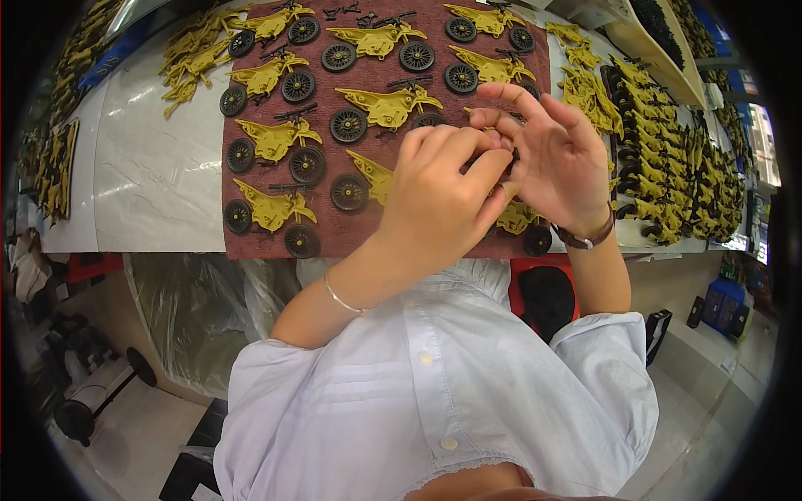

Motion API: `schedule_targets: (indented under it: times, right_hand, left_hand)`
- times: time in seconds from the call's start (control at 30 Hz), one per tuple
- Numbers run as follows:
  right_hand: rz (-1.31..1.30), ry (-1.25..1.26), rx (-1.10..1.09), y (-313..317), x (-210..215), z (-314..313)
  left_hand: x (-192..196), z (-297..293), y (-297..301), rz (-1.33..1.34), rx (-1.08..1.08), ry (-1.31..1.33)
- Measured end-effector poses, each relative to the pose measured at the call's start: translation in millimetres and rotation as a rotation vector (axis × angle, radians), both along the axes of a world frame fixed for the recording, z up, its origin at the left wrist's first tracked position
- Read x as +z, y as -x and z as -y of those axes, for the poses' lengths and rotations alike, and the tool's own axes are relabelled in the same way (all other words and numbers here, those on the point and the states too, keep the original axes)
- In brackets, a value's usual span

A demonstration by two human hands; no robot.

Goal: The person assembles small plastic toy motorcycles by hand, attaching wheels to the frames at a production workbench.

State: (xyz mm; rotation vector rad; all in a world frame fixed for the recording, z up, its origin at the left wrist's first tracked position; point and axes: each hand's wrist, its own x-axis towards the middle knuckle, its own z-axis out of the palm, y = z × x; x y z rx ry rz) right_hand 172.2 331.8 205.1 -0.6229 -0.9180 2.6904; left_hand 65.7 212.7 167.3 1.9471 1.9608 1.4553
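Black part (514, 156), probably light, stiff, best pinched by its edges; gripped in left hand (439, 179) over maroon cloth's (334, 238) near right, with right hand (565, 163) loosely spread, hold unclear

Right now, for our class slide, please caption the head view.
Left hand and right hand meet at a small dark part above yellow toy motorcycles on maroon cloth.

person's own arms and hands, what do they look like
Loose, pale blue-white sleeves end near the elbows. A thin silver-coloured bangle circles the left forearm; a brown strap with silver-coloured hardware circles the right wrist. Left hand and right hand are ungloved.
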Motion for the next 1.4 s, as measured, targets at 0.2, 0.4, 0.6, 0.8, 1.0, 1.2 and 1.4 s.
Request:
schedule_targets:
  times: [0.2, 0.4, 0.6, 0.8, 1.0, 1.2, 1.4]
  right_hand:
    - [-0.088, -0.047, -0.027, -14, -9, 5]
    - [-0.021, -0.505, -0.045, -20, -13, 7]
    - [0.209, -1.544, -0.179, -23, -11, 0]
    - [0.258, -1.591, -0.166, -30, -15, -4]
    - [0.257, -1.626, -0.183, -31, -13, -5]
    - [0.317, -1.965, -0.044, -38, -31, -20]
    - [0.408, -1.853, 0.099, -47, -44, -25]
  left_hand:
    - [-12, -7, -2, 0.152, -0.072, -0.026]
    - [-2, -6, 2, 0.207, 0.0, 0.052]
    - [-4, -10, 3, 0.119, 0.028, 0.031]
    - [-4, -11, 2, 0.221, 0.017, 0.064]
    - [-5, -13, 1, 0.133, 0.052, 0.088]
    - [-13, -15, -3, -0.185, 0.077, 0.193]
    - [-18, -13, -3, -0.322, 0.03, 0.36]
